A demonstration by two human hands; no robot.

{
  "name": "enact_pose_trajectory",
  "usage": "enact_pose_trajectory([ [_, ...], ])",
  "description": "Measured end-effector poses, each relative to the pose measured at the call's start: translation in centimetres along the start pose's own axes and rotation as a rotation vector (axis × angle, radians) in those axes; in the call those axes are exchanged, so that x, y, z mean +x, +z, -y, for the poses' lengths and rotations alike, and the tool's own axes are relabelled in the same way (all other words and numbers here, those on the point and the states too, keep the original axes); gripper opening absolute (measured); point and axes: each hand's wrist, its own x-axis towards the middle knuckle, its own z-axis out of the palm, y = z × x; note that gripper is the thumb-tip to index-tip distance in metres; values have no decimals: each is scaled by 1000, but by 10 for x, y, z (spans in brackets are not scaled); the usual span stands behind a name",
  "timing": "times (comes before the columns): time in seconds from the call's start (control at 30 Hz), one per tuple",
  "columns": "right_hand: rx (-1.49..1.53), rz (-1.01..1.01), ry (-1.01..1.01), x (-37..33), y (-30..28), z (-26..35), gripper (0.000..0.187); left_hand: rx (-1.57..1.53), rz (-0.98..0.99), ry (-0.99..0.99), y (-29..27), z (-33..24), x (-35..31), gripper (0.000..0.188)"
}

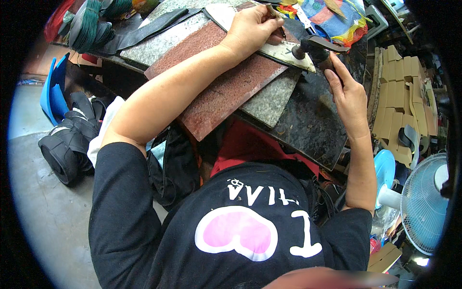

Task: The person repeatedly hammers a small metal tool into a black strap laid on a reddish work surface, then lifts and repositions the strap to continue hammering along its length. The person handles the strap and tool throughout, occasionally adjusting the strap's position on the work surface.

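Note:
My left hand (250, 28) is closed in a pinch around a slim rod-like tool (282, 32); its exact kind is too small to tell. Below it lies a pale, flat pointed piece with a dark edge (288, 53), on a reddish stone slab (192, 101). In my right hand (349, 96) is a hammer (317, 47), gripped by its handle, with its round striking face just over the pale piece's pointed end. I cannot tell whether the two touch.
Under the red slab is a grey speckled stone slab (272, 98) on a dark worktable (320, 123). Green cord bundles (85, 29) and a black strip (154, 34) are at far left. Cardboard pieces (399, 72) and a fan (423, 202) stand at right.

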Motion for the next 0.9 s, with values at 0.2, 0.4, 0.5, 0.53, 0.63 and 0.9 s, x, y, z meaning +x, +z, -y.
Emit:
enact_pose_trajectory([
  [0.2,26,-33,-67,0,8,-19,40,504,-72,331,3,1,-3,21],
  [0.4,218,-198,-177,7,-48,22,42,771,20,590,5,-3,2,18],
  [0.5,478,-499,-361,9,-73,45,43,870,43,792,13,-5,5,17],
  [0.53,589,-488,-426,10,-70,48,43,914,65,795,15,-5,5,17],
  [0.63,425,-253,-323,14,-50,38,43,988,97,789,20,-5,4,18],
  [0.9,74,-92,-122,6,-9,-14,40,834,-24,704,13,1,2,17],
])
